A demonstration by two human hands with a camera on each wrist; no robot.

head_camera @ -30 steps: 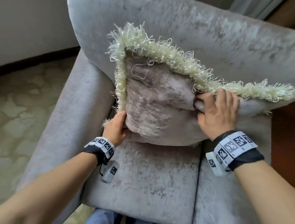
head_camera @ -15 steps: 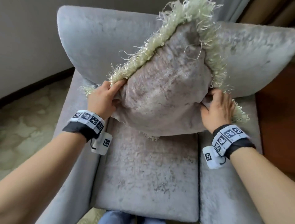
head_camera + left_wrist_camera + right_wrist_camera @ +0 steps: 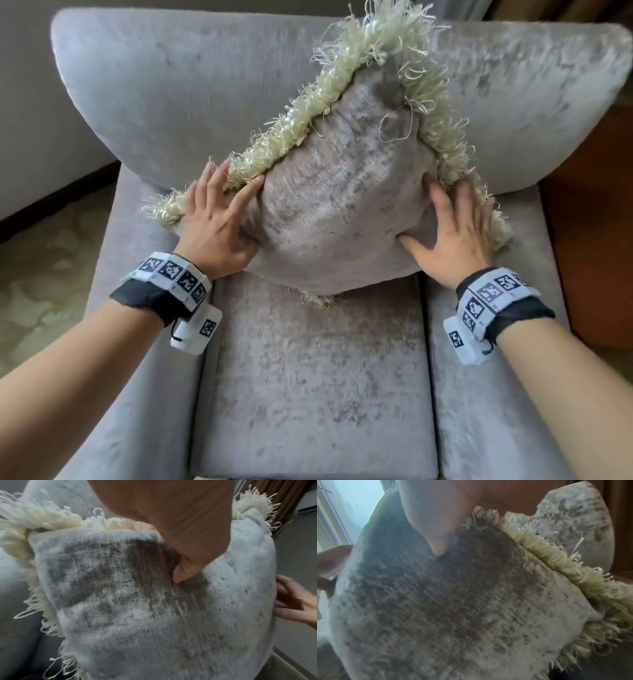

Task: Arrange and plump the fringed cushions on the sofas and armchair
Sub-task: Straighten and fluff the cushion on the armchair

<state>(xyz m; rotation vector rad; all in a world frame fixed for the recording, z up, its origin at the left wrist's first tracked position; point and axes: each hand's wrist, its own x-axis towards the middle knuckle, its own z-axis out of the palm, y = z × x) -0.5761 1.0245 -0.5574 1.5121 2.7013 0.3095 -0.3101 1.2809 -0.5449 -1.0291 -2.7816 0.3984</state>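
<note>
A grey velvet cushion (image 3: 339,202) with a cream fringe (image 3: 301,130) stands on one corner on the grey armchair (image 3: 308,377), leaning on the backrest (image 3: 164,92). My left hand (image 3: 215,219) lies flat on the cushion's left corner, fingers straight over the fringe. My right hand (image 3: 455,226) presses flat on the right corner, fingers spread. In the left wrist view the thumb (image 3: 183,573) touches the cushion (image 3: 145,608). In the right wrist view the thumb (image 3: 438,547) presses the cushion (image 3: 445,601) beside its fringe (image 3: 556,561).
The armchair has padded arms on the left (image 3: 113,342) and on the right (image 3: 486,394). Patterned carpet (image 3: 41,274) lies to the left, below a pale wall (image 3: 24,120). Brown wooden furniture (image 3: 596,222) stands close on the right.
The cushion turned from flat-topped to standing on a corner and settled against the backrest. Both hands went from gripping its corners to lying flat on them.
</note>
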